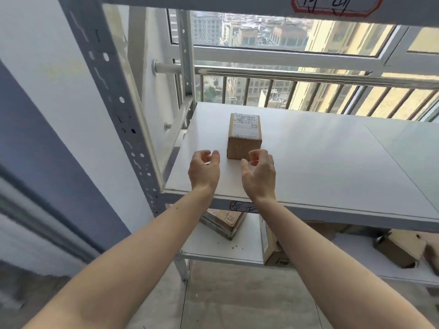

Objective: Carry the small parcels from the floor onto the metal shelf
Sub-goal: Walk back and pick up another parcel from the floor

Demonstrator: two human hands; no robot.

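Sm brown parcel [244, 136], upright, on metal shelf [332, 167]

The single head view looks forward and down, close over the metal shelf [308, 162] toward the window [285, 43].

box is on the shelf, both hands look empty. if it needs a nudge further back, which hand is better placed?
Right, probably. The right hand hangs open just in front of the small parcel, its fingers overlapping the near right corner. The left hand, also open, sits off to the parcel's left, apart from it.

High-rise room used for parcel storage, metal shelf [308, 162] by barred window [285, 55], cardboard parcels [244, 136]
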